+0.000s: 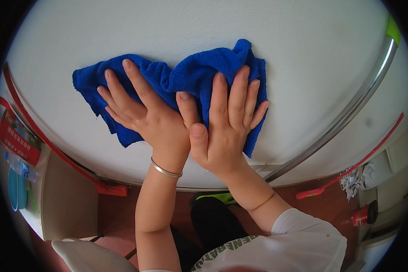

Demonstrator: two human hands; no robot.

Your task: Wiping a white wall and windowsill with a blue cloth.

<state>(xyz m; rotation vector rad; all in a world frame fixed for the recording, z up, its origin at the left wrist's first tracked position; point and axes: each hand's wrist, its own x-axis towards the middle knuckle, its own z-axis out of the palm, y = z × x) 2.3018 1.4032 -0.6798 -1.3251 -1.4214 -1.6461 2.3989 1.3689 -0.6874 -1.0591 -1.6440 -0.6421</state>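
A blue cloth (pixel 186 75) with crumpled folds lies spread against a white wall (pixel 299 77). On its left part rests my left hand (pixel 152 113), fingers spread and palm down; a silver bangle (pixel 165 169) circles that wrist. My right hand (pixel 226 124) presses flat on the cloth's right part, its fingers stretched out. The two thumbs come close to each other in the middle. Neither hand grips the cloth; both push on it with open fingers.
A metal pole (pixel 340 115) with a green end leans at the right, near a thin red handle (pixel 365 156). At left, a red-handled tool (pixel 54 147) leans beside a cabinet (pixel 70 195) bearing a red box (pixel 20 143), a plastic bottle (pixel 20 167) and a blue basin (pixel 16 190).
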